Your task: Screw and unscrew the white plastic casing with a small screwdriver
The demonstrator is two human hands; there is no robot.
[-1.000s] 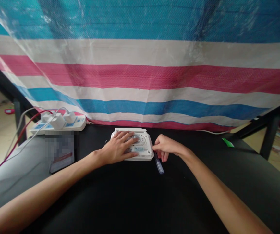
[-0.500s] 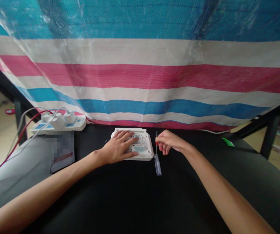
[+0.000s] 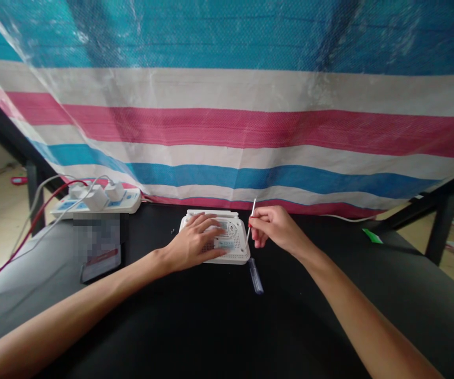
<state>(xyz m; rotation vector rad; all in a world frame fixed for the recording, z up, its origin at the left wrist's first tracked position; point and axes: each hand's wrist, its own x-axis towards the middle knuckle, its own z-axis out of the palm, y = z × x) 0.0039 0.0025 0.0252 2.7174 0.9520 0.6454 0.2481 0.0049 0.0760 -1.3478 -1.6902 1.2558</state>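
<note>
A white router point(image 3: 232, 256) lies on the black table, its vented underside with a label facing up. My left hand point(image 3: 195, 239) rests flat on its left part, fingers spread, hiding some of the label. Just off its right edge, my right hand point(image 3: 270, 226) pinches a thin metal screwdriver shaft point(image 3: 254, 207) with a red collar. The shaft tilts, its lower end over the router's right front corner; contact there I cannot tell. A clear bluish screwdriver handle point(image 3: 255, 277) lies on the table in front of that corner, apart from the shaft.
A power strip point(image 3: 134, 201) with white plugs and cables stands at the back left. Nearer lies a phone point(image 3: 102, 267), partly blurred out. A small green packet point(image 3: 372, 236) lies at the right. Striped plastic sheeting point(image 3: 227, 126) hangs behind the table point(image 3: 211, 326).
My right hand has shifted slightly left and tilted the shaft toward the router's corner, away from the handle. The left hand stays on the router.
</note>
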